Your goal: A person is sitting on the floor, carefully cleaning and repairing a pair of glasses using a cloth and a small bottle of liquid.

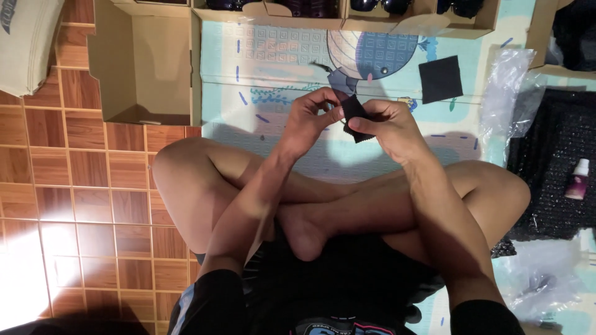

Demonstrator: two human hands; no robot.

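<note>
At the centre of the frame, a cross-legged person's left hand (310,118) and right hand (386,127) both pinch a small black cloth (354,113), apparently partway through folding; a second black cloth (441,79) lies flat and untouched at upper right, beside clear plastic bags (510,87).

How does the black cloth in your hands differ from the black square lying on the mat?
The black cloth in the hands is pinched between the left hand and right hand, raised off the mat and bent; the black square lies flat and untouched on the play mat. The held cloth shows only in part; the square shows whole. Both look like dark, thin fabric.
</note>
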